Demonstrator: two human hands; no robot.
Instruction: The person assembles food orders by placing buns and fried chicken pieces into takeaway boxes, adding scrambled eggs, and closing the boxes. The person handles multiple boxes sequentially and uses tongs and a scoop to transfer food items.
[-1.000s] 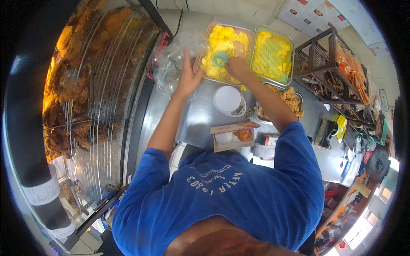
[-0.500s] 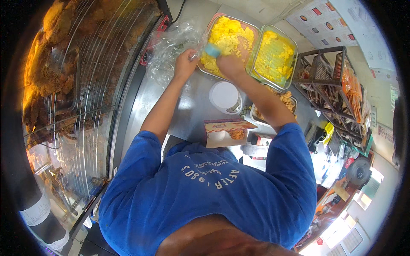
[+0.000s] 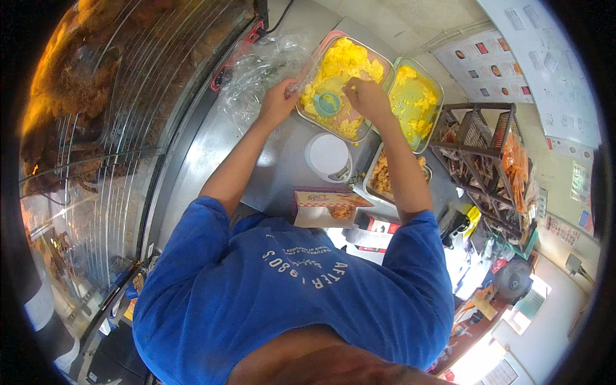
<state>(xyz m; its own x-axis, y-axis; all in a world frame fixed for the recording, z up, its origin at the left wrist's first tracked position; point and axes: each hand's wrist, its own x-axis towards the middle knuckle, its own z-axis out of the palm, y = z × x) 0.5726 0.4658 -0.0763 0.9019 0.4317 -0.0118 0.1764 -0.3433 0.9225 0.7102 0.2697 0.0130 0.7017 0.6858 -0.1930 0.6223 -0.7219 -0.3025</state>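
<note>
My left hand is closed at the near left rim of a metal tray, pinching a clear plastic bag. The tray holds lumps of yellow food that look like scrambled egg. Among them rests a small blue-green cup with some yellow pieces inside. Just right of the cup, and apart from it, my right hand hovers over the tray with curled fingers. Whether anything small is in those fingers is hidden.
More clear plastic bags lie left of the tray. A second yellow-food tray stands to its right. Nearer are a round white scale, a tray of fried pieces and an open carton. A glass display case is at left, a brown rack at right.
The blue-green cup, earlier at my right hand, now sits in the tray, nearer me. My right hand has moved right, away from it. My left hand stays by the tray's left rim.
</note>
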